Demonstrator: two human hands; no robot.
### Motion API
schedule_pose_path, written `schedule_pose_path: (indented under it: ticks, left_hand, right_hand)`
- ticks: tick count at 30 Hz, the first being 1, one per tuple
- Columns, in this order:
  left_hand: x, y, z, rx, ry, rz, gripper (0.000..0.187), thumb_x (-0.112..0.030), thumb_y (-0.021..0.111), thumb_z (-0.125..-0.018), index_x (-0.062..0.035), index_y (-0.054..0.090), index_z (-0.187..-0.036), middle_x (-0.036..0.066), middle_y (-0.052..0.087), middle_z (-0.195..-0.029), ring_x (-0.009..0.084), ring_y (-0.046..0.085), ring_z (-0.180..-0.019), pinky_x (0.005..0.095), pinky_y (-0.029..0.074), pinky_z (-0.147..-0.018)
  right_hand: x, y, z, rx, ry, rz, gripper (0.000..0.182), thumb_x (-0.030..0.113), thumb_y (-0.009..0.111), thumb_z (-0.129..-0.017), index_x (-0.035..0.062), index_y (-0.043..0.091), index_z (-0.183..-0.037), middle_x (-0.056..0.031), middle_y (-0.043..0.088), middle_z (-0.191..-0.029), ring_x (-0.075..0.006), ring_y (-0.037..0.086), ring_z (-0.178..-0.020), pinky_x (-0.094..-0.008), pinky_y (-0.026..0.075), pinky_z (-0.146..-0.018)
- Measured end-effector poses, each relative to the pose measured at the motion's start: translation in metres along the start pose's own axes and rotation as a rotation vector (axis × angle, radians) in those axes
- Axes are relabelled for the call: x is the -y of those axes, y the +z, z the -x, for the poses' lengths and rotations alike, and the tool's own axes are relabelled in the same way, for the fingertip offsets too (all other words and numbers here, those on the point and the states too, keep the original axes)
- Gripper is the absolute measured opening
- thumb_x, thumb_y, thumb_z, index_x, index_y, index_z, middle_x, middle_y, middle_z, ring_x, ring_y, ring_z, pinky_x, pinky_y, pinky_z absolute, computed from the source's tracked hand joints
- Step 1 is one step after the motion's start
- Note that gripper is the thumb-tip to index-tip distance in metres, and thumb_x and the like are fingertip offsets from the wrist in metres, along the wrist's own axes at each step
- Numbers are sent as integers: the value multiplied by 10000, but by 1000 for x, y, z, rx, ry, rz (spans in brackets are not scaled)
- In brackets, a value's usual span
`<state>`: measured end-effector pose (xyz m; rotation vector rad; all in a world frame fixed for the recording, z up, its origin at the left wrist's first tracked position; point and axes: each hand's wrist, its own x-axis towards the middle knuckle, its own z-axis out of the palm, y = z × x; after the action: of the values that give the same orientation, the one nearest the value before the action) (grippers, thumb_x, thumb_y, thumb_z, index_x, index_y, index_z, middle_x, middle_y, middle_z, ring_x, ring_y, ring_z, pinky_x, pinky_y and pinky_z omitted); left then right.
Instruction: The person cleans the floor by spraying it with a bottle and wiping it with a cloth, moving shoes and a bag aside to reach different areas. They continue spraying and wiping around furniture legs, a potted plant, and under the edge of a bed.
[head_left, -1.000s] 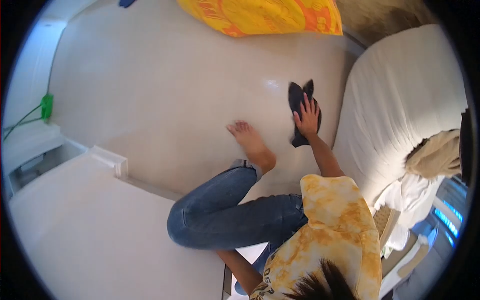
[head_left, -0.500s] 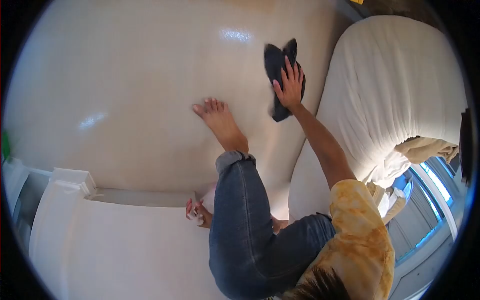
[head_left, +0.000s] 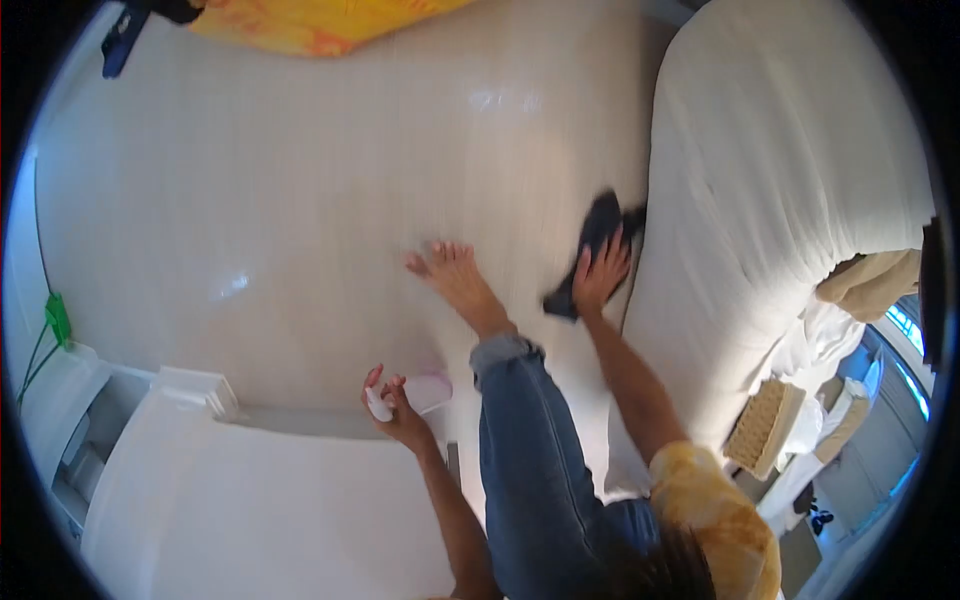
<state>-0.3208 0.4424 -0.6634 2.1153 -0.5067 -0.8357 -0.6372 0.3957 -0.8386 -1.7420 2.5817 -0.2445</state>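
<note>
My right hand (head_left: pixel 602 280) lies flat with its fingers spread on a black cloth (head_left: pixel 597 225), pressing it against the pale floor (head_left: pixel 300 160) beside the white-covered sofa (head_left: pixel 740 200). The cloth is bunched and slightly blurred, one end close to the sofa's lower edge. Lower down, my left hand (head_left: pixel 402 412) is closed around the neck of a spray bottle (head_left: pixel 432 390). The bottle has a white trigger head and a see-through pinkish body, and is held tilted just above the floor.
My bare foot (head_left: pixel 460 285) stands on the floor between both hands. A white cabinet (head_left: pixel 290 510) fills the lower left. Orange-yellow fabric (head_left: pixel 330 30) shows at the top. A green object (head_left: pixel 57 320) is at the left, and a woven basket (head_left: pixel 765 428) at the right.
My right hand and the black cloth have come back toward me and closer to the sofa. My left hand with the spray bottle, partly hidden behind my leg before, now shows fully. The view has shifted.
</note>
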Motion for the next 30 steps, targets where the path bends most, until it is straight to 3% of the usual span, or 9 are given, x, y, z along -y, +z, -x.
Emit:
schedule_pose_path:
  ticks: [3,9,14,17,20,23,26,29,30]
  left_hand:
    - [17,38,-42,225,36,49,253,-9,643,-837,18,573,-1079,85,604,-1085,142,573,-912,282,517,-717]
    - [17,76,-41,476,256,-367,292,-148,715,-799,-12,607,-1034,57,672,-844,164,649,-783,285,495,-689]
    - [38,110,-33,490,178,-527,302,-260,750,-772,-24,637,-923,55,669,-770,156,645,-705,294,483,-640]
    - [32,104,-16,376,-34,-396,303,-302,754,-769,-35,633,-846,68,661,-736,146,622,-643,291,481,-624]
    - [48,85,13,294,93,-258,305,-309,740,-787,-32,615,-807,73,649,-704,135,613,-616,277,473,-605]
    - [54,72,41,216,-67,-259,287,-280,735,-785,-32,595,-821,76,640,-720,191,630,-639,306,483,-612]
    - [62,79,40,225,178,-406,247,-162,774,-737,-35,594,-848,52,642,-737,158,600,-665,311,504,-676]
    - [51,85,46,290,364,-300,269,-159,778,-717,-43,598,-879,61,649,-780,229,616,-772,350,491,-690]
    - [54,83,49,346,287,-386,299,-161,784,-707,-49,595,-910,71,650,-824,250,608,-818,366,480,-713]
  right_hand:
    - [9,-7,6,-3,44,-14,504,345,427,-919,-18,473,-1267,-158,282,-1481,-445,308,-1283,-600,165,-1054]
    - [8,-9,5,98,86,34,587,415,358,-912,-2,448,-1315,-111,201,-1516,-401,232,-1331,-577,128,-1081]
    - [5,-5,8,89,94,47,601,429,350,-913,15,422,-1342,-111,191,-1520,-400,219,-1339,-572,124,-1083]
    - [6,-3,9,81,72,46,618,450,360,-914,11,416,-1345,-115,196,-1518,-406,225,-1335,-574,128,-1079]
    - [7,-5,4,39,47,36,631,468,381,-912,5,422,-1338,-121,204,-1514,-412,233,-1330,-577,132,-1076]
    - [9,-2,7,4,31,20,629,469,388,-917,0,425,-1334,-134,222,-1503,-421,241,-1324,-584,136,-1072]
    - [10,-2,8,2,30,43,623,461,386,-921,-2,424,-1335,-140,234,-1496,-425,244,-1322,-587,136,-1071]
    - [11,-2,7,-19,25,26,614,456,382,-925,1,424,-1335,-145,235,-1494,-425,245,-1323,-591,137,-1069]
    - [11,-3,11,-10,17,25,613,455,383,-925,2,423,-1337,-145,235,-1494,-425,243,-1324,-594,139,-1067]
